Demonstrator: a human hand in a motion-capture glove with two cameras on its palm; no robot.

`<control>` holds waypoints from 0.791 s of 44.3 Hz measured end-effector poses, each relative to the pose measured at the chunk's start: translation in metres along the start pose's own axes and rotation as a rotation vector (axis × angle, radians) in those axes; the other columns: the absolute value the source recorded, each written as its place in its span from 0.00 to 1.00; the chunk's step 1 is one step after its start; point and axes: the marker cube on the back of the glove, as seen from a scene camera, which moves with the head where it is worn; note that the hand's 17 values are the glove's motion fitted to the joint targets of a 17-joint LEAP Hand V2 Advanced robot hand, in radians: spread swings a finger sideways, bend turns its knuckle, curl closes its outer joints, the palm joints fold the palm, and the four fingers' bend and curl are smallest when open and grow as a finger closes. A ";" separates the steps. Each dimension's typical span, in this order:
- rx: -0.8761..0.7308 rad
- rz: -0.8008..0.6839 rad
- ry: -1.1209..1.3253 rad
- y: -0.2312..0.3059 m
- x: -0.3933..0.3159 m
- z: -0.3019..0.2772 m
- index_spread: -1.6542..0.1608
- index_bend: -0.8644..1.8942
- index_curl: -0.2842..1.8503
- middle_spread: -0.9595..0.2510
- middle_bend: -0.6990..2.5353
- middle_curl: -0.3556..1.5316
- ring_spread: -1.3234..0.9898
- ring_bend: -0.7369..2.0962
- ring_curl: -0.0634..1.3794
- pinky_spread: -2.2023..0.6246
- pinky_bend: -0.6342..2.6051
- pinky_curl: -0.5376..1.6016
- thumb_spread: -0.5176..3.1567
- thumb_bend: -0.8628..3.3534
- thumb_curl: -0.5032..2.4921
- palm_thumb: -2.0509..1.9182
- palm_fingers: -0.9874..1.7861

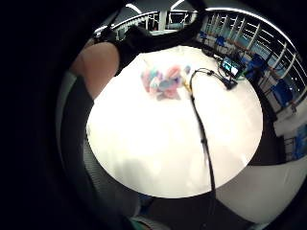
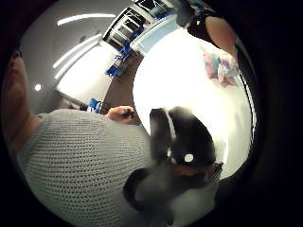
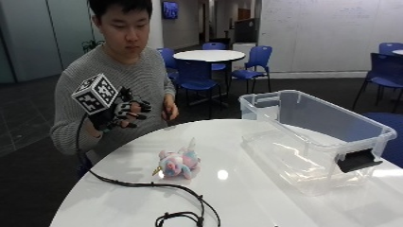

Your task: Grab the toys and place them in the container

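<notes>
The gloved right hand is held raised, fingers relaxed and empty; the plush toy must be reached before the container.

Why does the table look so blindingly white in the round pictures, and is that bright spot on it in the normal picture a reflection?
In both palm views the white table is washed out, and the plush toy is a soft pastel blur. In the outside view the spot beside the toy is glare from a ceiling light, and the clear container shows sharply.
</notes>
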 end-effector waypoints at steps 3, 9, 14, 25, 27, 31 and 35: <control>-0.008 0.002 0.003 -0.001 0.000 0.000 0.81 0.40 0.17 0.69 0.26 0.20 0.52 0.37 0.09 0.78 0.34 0.31 0.32 0.22 0.17 0.53 0.50; -0.027 0.021 0.017 -0.004 0.002 -0.001 0.76 0.40 0.20 0.65 0.27 0.22 0.49 0.39 0.12 0.78 0.36 0.34 0.42 0.22 0.18 0.53 0.49; -0.036 0.039 0.028 -0.006 0.006 -0.001 0.73 0.40 0.21 0.63 0.27 0.23 0.47 0.40 0.13 0.78 0.36 0.35 0.47 0.22 0.19 0.52 0.48; -0.050 0.052 0.028 -0.010 0.008 0.002 0.71 0.40 0.24 0.61 0.27 0.25 0.46 0.41 0.14 0.78 0.37 0.36 0.53 0.22 0.21 0.52 0.47; -0.054 0.050 0.031 -0.011 0.008 0.003 0.71 0.40 0.24 0.61 0.27 0.26 0.46 0.41 0.14 0.78 0.37 0.36 0.53 0.22 0.21 0.52 0.47; -0.075 0.030 0.048 -0.018 0.009 0.002 0.70 0.40 0.25 0.60 0.27 0.27 0.45 0.41 0.15 0.78 0.38 0.37 0.54 0.22 0.22 0.52 0.46; -0.102 -0.001 0.092 -0.037 0.008 -0.001 0.70 0.40 0.26 0.60 0.27 0.27 0.45 0.42 0.15 0.78 0.38 0.37 0.55 0.21 0.22 0.52 0.46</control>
